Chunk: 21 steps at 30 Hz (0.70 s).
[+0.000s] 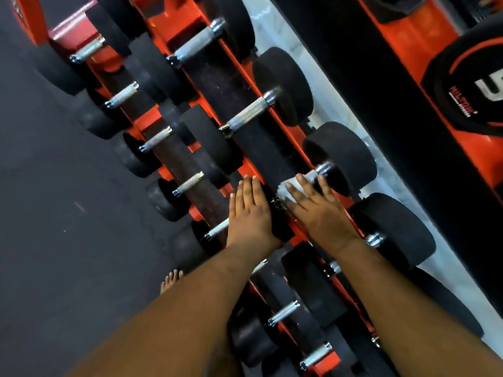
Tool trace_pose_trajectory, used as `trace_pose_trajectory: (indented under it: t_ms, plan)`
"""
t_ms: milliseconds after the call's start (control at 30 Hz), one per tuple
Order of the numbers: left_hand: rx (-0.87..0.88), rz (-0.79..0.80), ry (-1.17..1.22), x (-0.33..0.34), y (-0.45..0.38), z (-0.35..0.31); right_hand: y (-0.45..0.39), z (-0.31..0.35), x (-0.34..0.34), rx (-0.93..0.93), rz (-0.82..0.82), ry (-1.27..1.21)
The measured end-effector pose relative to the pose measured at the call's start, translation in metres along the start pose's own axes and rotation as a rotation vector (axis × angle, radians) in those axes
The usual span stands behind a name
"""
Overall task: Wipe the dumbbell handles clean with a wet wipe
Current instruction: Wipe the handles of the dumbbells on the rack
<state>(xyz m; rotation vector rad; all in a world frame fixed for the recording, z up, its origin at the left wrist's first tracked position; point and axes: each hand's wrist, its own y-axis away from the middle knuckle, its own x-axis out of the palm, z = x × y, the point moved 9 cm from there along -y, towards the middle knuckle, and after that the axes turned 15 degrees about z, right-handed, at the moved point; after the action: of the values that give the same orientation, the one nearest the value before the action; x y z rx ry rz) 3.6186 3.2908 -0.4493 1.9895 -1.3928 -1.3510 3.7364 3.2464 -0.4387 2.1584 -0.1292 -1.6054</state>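
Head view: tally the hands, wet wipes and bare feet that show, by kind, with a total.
Hands: 2, left hand and right hand
Wet wipe: 1
Bare foot: 1
Total: 4

The rack (275, 115) is bright orange-red, lined with a speckled black mat (226, 88). On the rack, dumbbell heads (288, 85) are matte black and handles (246, 118) silver with fine cross-hatched knurling. Beside the rack, the floor (54, 172) is dark grey. The wipe (290, 189) on one handle is white.
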Motion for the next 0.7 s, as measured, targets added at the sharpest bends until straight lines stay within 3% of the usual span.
trace_pose_trajectory:
  t_ms: [133,233,433,633,700]
  plan:
    - [-0.105,-0.007,-0.004,0.001,-0.001,-0.003,-0.019,0.011,0.002,-0.145,0.046,-0.287]
    - [-0.143,-0.012,-0.047,-0.002,0.002,-0.005,-0.027,0.004,0.000,-0.158,0.040,-0.347]
    - [-0.103,0.027,-0.034,-0.003,0.000,-0.004,-0.025,-0.001,0.009,-0.102,0.040,-0.086]
    - [-0.090,0.168,-0.019,-0.006,-0.007,-0.002,-0.060,-0.007,0.016,0.012,0.311,-0.165]
    - [-0.084,0.176,-0.033,-0.005,-0.008,-0.001,-0.042,0.000,0.012,-0.024,0.207,-0.178]
